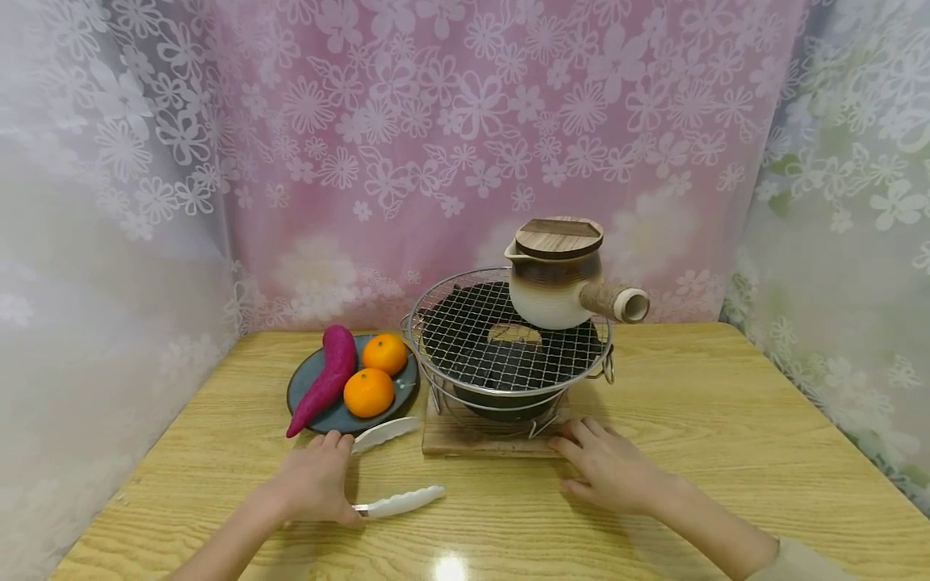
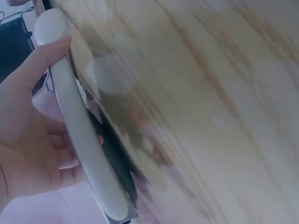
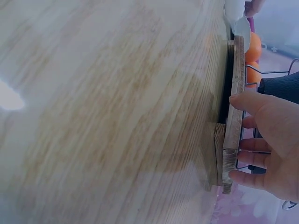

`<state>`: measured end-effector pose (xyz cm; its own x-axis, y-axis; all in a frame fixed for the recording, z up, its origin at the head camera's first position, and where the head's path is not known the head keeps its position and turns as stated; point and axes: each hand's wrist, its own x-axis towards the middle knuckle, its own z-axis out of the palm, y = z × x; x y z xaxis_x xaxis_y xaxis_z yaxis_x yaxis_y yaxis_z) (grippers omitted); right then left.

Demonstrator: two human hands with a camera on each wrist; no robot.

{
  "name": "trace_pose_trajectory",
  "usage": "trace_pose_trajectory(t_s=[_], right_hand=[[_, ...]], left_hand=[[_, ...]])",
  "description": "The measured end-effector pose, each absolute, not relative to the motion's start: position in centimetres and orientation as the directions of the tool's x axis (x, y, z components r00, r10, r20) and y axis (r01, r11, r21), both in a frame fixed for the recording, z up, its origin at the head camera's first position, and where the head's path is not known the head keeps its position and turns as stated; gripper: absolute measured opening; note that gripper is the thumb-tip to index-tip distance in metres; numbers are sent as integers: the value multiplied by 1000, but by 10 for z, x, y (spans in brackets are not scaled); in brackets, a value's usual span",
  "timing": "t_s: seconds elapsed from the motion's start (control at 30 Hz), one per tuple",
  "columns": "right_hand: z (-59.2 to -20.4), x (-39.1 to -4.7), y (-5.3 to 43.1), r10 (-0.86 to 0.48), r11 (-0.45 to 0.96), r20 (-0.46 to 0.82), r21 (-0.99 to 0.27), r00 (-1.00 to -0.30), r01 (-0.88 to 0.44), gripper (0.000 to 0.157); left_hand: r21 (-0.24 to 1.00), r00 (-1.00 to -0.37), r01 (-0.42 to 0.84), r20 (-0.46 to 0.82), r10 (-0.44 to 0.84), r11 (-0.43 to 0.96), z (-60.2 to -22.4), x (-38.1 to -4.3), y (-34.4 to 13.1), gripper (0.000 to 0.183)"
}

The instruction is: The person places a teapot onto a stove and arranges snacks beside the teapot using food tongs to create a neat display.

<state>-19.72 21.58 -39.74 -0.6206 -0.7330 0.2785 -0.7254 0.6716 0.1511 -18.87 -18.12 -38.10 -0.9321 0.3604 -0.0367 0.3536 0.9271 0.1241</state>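
My left hand (image 1: pixel 312 480) holds a pair of tongs (image 1: pixel 403 502) with white scalloped tips, spread apart just above or on the table. In the left wrist view the thumb lies on one white tongs arm (image 2: pixel 86 144), with the fingers behind it. My right hand (image 1: pixel 613 468) touches the front right corner of a wooden board (image 1: pixel 487 445). Thumb and fingertips rest along the board's edge (image 3: pixel 232 140) in the right wrist view. On the board stands a black stove (image 1: pixel 501 403) with a round wire grill (image 1: pixel 465 347) on top. A side-handled teapot (image 1: pixel 548 294) sits on the grill's back right.
Left of the stove, a dark plate (image 1: pixel 301 383) carries a purple sweet potato (image 1: pixel 330 375) and two oranges, one in front (image 1: pixel 368 393) and one behind (image 1: pixel 385 353). Floral curtains (image 1: pixel 472 121) hang around the wooden table (image 1: pixel 705 403).
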Motion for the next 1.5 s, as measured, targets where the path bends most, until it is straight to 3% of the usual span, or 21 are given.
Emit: trace_pose_trajectory(t_s=[0.5,0.77,1.5], right_hand=[[-397,-197,216,-733,673,278,159,-621,-722,48],[-398,-198,216,-734,671,275,159,-620,-724,48],[-398,-199,216,-727,679,274,144,-630,-720,48]], left_hand=[[9,-927,361,109,358,932,-361,-187,-185,85],[-29,-925,330,190,329,944,-357,-190,-191,90],[-12,-946,207,254,203,978,-341,-207,-215,75]])
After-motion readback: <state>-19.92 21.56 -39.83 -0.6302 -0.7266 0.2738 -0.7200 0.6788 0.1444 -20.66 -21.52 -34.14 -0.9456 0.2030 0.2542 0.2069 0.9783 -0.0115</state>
